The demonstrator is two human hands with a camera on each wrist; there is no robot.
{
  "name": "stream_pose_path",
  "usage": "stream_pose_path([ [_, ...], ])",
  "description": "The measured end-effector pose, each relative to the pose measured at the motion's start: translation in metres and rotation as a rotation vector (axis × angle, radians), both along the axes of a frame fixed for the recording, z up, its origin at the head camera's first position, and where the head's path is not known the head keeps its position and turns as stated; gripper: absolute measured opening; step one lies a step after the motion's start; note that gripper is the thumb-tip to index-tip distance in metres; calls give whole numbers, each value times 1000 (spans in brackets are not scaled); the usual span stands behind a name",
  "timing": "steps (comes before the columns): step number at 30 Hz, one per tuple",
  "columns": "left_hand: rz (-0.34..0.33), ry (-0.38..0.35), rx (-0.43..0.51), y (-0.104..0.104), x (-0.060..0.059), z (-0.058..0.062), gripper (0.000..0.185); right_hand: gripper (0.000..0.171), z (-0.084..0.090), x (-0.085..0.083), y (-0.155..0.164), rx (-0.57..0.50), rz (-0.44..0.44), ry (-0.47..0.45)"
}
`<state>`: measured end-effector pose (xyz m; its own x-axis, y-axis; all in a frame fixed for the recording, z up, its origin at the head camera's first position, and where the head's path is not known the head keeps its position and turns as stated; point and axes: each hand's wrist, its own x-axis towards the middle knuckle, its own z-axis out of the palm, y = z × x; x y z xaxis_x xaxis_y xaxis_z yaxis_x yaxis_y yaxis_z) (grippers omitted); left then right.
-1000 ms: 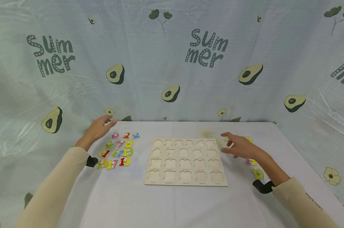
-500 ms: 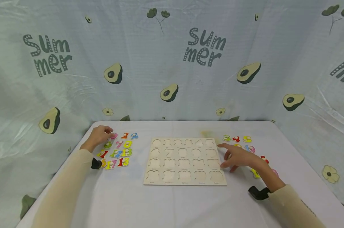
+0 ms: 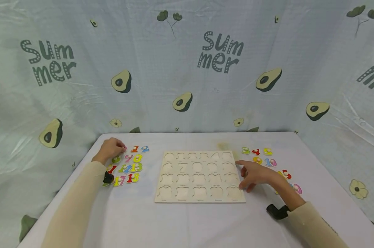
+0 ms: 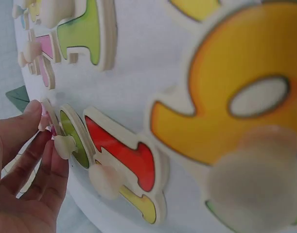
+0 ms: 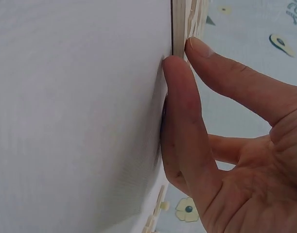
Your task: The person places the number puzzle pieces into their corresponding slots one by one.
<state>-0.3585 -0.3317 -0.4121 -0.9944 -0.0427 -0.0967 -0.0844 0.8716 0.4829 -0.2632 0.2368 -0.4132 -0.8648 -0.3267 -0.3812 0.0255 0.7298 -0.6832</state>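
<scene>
Right hand (image 3: 256, 175) now lower, relaxed fingers against puzzle board (image 3: 199, 176) edge; left hand (image 3: 111, 148) pinching pink number (image 3: 124, 148).

From my head view, my left hand (image 3: 110, 148) covers most of the pink wooden number piece (image 3: 124, 149) under its fingertips, so I cannot read its digit. My left sleeve hides the near-left pieces of that cluster. In the left wrist view, the big orange number piece (image 4: 235, 97) nearest the lens is blurred and cut off by the frame's edge. Beside my right hand (image 3: 256, 175), my forearm hides parts of two coloured pieces. The words printed on the pale wooden puzzle board (image 3: 200, 176) are too small to read.
</scene>
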Motion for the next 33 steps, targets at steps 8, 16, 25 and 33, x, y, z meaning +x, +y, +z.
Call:
stream_pose_path([
  [8, 25, 18, -15, -2, 1, 1, 28, 105, -2, -1, -3, 23, 23, 21],
  [16, 33, 96, 0, -2, 4, 8, 26, 101, -4, -1, -4, 52, 43, 41],
  [25, -6, 135, 25, 1, 4, 17, 26, 92, -2, 0, -2, 57, 79, 72],
  [33, -69, 164, 21, 12, 5, 21, 26, 90, -2, -1, -5, 91, 105, 105],
])
